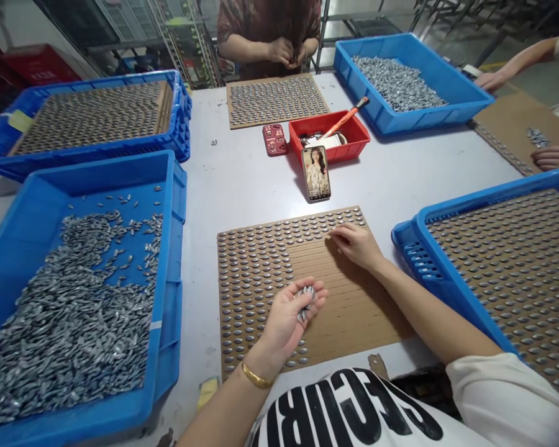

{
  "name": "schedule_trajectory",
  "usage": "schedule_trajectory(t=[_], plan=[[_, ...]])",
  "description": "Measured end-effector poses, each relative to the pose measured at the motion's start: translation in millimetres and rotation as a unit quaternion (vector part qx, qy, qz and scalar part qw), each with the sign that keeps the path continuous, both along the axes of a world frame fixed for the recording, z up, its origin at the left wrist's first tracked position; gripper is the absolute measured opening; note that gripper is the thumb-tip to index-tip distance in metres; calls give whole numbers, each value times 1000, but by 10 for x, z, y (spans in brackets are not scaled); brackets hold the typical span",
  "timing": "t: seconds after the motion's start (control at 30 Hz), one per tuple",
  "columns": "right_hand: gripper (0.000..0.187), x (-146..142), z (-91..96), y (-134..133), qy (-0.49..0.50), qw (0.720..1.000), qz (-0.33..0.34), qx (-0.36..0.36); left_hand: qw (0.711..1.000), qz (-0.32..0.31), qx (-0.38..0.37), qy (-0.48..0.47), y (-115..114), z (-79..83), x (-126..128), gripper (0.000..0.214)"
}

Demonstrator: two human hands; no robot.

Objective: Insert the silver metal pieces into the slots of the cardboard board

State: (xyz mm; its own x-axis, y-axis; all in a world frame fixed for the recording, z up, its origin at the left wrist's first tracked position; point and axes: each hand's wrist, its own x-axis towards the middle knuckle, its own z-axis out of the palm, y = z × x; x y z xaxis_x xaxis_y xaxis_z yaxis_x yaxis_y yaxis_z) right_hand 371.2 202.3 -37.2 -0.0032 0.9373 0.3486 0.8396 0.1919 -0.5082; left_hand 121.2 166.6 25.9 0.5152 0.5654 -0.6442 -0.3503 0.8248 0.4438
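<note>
A brown cardboard sheet (354,316) lies in front of me, with rows of small silver oval metal pieces (246,270) set along its left side and far edge. My left hand (289,313), palm up over the sheet, is cupped around a small heap of loose metal pieces (306,299), its thumb resting on them. My right hand (356,243) is at the sheet's far right part, at the end of a row. Its thumb and fingertips are pinched together; whatever is between them is too small to make out.
At left, a blue bin (168,298) holds loose pieces, behind it a blue crate (181,124) with filled sheets. A phone (315,177) leans on a red tray (354,146). Another blue crate (414,248) stands right, a blue bin (377,115) far right. Co-workers' hands (286,53) show opposite.
</note>
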Motion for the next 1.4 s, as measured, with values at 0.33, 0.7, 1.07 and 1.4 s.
schedule_trajectory(t=[0.33,0.7,1.07,1.4], plan=[[22,47,-164,76,-114,993,37,-24,1000,-10,17,13,-2,-48,-12,32],[18,-212,160,-127,52,997,37,-31,999,16,34,20,-9,-74,-1,22],[25,-702,518,-537,349,888,145,-262,997,4,65,42,-39,-149,28,25],[16,-802,600,-557,339,887,114,-293,990,30,107,88,-66,-184,84,29]])
